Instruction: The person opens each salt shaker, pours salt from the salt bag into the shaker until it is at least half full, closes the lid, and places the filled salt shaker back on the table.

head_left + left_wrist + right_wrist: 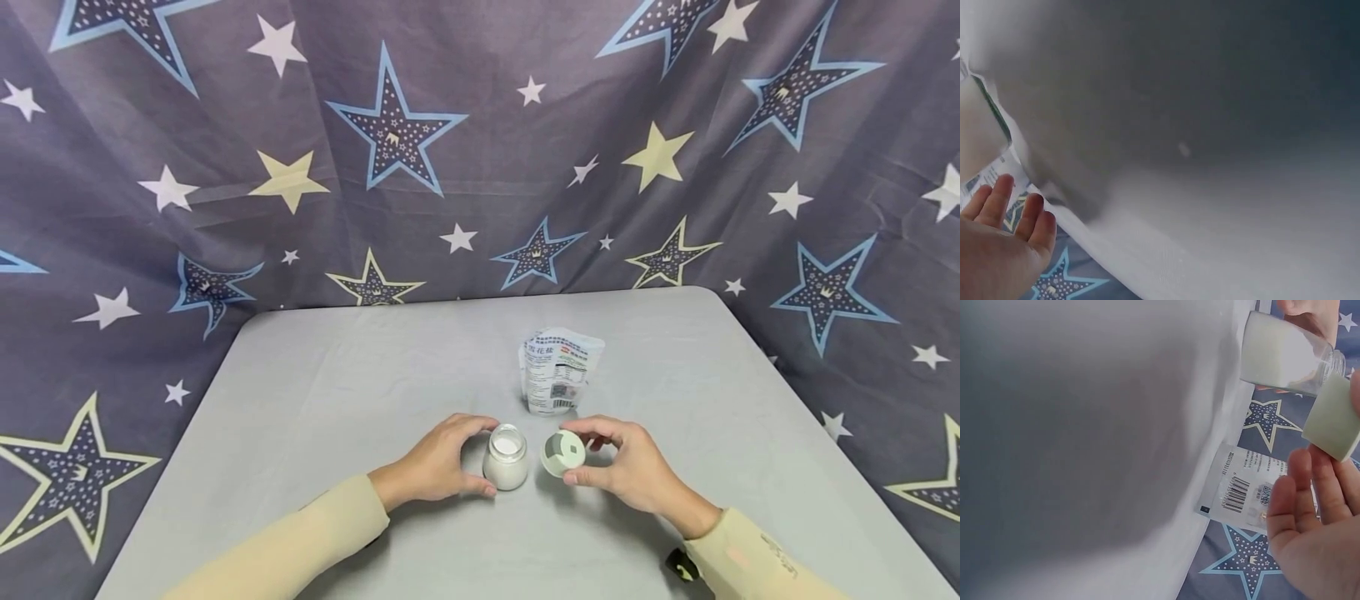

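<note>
A small glass jar (506,467) with white contents stands upright, its mouth uncovered. My left hand (442,462) is beside the jar, thumb and fingers spread around its left side. In the left wrist view, a gap shows between the fingertips (1002,182) and the jar (979,128). My right hand (626,467) holds a pale green lid (564,452) between thumb and fingers, just right of the jar. The right wrist view shows the lid (1332,422) near the threaded jar neck, apart from the table. The palm side of the left hand is partly hidden.
A white printed salt pouch (558,371) stands upright behind the lid. A grey cloth covers the table (360,375). Behind it hangs a dark star-patterned curtain (480,150). A small black-and-yellow item (681,565) is beside the right sleeve.
</note>
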The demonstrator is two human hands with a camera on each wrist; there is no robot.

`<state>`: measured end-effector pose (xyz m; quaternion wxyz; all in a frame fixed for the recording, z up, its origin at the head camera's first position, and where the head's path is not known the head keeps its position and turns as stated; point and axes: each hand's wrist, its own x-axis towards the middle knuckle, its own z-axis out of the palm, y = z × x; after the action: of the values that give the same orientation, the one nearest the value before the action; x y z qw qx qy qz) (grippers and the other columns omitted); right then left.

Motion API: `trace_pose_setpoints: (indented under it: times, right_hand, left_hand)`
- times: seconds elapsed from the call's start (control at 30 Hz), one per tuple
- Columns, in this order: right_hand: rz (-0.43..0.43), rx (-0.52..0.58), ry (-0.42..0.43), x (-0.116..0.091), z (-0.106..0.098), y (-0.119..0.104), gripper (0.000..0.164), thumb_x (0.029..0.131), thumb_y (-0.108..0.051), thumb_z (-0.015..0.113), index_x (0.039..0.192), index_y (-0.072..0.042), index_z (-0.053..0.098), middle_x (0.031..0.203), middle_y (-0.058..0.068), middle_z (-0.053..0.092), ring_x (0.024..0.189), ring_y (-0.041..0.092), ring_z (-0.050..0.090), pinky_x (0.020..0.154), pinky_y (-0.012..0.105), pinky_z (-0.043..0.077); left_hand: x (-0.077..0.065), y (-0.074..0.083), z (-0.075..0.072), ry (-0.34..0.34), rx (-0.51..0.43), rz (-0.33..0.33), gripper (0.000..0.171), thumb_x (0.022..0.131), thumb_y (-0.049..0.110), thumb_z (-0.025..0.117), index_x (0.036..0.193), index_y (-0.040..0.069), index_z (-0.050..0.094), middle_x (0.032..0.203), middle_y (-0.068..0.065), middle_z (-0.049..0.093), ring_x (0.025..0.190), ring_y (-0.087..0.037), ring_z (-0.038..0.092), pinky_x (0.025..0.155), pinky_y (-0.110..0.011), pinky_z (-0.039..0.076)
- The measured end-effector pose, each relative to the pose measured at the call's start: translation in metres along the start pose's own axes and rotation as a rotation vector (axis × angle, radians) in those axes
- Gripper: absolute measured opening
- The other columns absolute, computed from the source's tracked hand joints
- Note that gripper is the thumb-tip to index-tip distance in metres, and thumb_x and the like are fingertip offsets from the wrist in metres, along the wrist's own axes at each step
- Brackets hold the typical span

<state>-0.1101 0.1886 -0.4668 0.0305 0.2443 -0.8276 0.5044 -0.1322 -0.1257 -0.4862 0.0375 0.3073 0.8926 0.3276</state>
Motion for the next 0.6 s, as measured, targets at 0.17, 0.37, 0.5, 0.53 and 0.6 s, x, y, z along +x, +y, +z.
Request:
trace_pose_setpoints:
  times: [0.17,0.37,0.5,0.53,0.6]
  right_hand:
    - [-0.02,0.006,0.009,0.004,0.001,-0.002,0.054,0.068,-0.015,0.096,0.117,-0.016,0.076,0.106,-0.005,0.076,0.086,0.015,0.064,0.08,0.037,0.053]
    - [-0.047,0.019,0.011,0.008,0.001,-0.005,0.054,0.068,-0.015,0.096,0.118,-0.014,0.075,0.108,-0.003,0.076,0.086,0.015,0.064,0.079,0.037,0.054]
    - [-0.059,0.031,0.018,0.01,0.002,-0.006,0.054,0.068,-0.015,0.096,0.118,-0.012,0.075,0.107,-0.002,0.076,0.086,0.015,0.064,0.079,0.037,0.053]
    - [-0.061,0.033,0.019,0.011,0.002,-0.005,0.054,0.068,-0.015,0.096,0.118,-0.011,0.075,0.107,-0.002,0.076,0.086,0.015,0.064,0.079,0.037,0.053]
    - [-0.062,0.033,0.021,0.012,0.003,-0.005,0.055,0.068,-0.015,0.096,0.119,-0.011,0.075,0.106,-0.003,0.076,0.086,0.015,0.064,0.079,0.037,0.053]
  left_hand:
    - [0.003,0.001,0.003,-0.022,-0.03,-0.024,0.089,0.065,0.035,0.098,0.141,0.012,0.057,0.141,-0.003,0.06,0.134,-0.024,0.051,0.113,-0.046,0.04]
    - [0.005,0.0,0.01,-0.033,-0.052,-0.048,0.089,0.063,0.034,0.099,0.14,0.014,0.059,0.138,-0.001,0.061,0.134,-0.024,0.049,0.113,-0.047,0.039]
    - [0.007,0.001,0.013,-0.035,-0.041,-0.067,0.088,0.063,0.037,0.099,0.139,0.014,0.06,0.137,-0.006,0.058,0.132,-0.026,0.05,0.111,-0.049,0.041]
    - [0.008,0.001,0.013,-0.035,-0.04,-0.071,0.088,0.063,0.038,0.099,0.138,0.015,0.06,0.137,-0.007,0.058,0.131,-0.027,0.051,0.11,-0.049,0.042]
    - [0.008,0.001,0.014,-0.033,-0.04,-0.072,0.087,0.063,0.039,0.099,0.137,0.016,0.061,0.136,-0.007,0.057,0.13,-0.027,0.051,0.109,-0.049,0.043]
